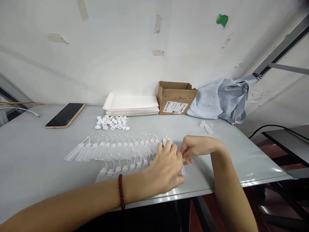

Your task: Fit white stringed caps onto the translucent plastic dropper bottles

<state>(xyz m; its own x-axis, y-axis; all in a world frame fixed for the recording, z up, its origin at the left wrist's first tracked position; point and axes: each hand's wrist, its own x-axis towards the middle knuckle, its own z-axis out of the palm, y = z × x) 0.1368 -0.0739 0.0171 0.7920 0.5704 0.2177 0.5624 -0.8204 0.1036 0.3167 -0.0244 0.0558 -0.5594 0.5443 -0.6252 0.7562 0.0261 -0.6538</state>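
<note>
- While the left hand [166, 166] curls closed around a bottle [183, 170] near the table's [231, 167] front edge, most of it is hidden.
- Right hand [194, 148] just beside, fingers bent in, tips partly hidden; can't tell how closed or on what.
- Caps [112, 122] piled behind the bottle rows [108, 150].

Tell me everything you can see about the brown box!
The brown box looks like cardboard, open on top, its rim ragged at one corner. Its front has a white label with dark print. It stands upright on the grey table, between a white stack and a blue cloth that both seem to touch it.
</note>
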